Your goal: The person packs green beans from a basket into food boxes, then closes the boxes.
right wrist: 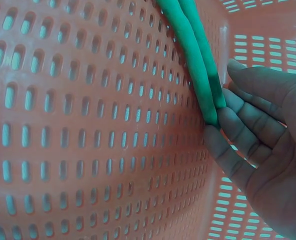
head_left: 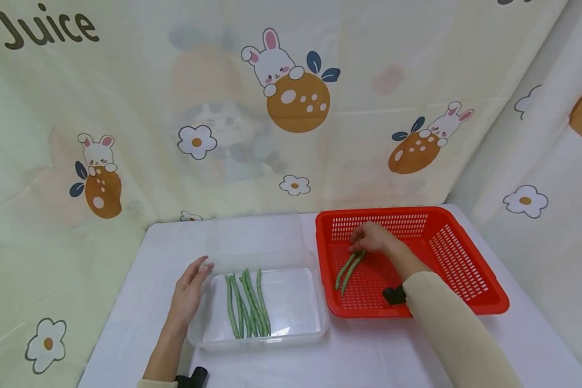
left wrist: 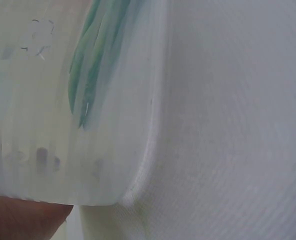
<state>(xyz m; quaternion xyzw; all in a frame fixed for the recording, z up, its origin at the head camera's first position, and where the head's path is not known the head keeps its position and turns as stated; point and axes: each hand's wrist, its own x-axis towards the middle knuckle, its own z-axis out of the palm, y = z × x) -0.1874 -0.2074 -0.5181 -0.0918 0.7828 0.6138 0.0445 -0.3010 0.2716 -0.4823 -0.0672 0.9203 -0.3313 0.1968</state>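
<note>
In the head view, two green beans [head_left: 350,271] lie in the red basket [head_left: 331,302], with my right hand [head_left: 371,237] at their far ends. The right wrist view shows the fingertips of that right hand [right wrist: 268,135] touching the ends of the green beans [right wrist: 200,70], the thumb held apart from them. To the left, several more green beans [head_left: 252,304] lie side by side in a clear plastic container [head_left: 300,340]. My left hand [head_left: 188,291] is at this container's left side, its fingers extended and holding nothing.
Both containers stand side by side on a white-covered table [head_left: 170,245]. Behind them hangs a printed curtain [head_left: 359,161], and another curtain [head_left: 528,258] borders the table on the right. The clear container's wall [left wrist: 153,115] fills much of the left wrist view.
</note>
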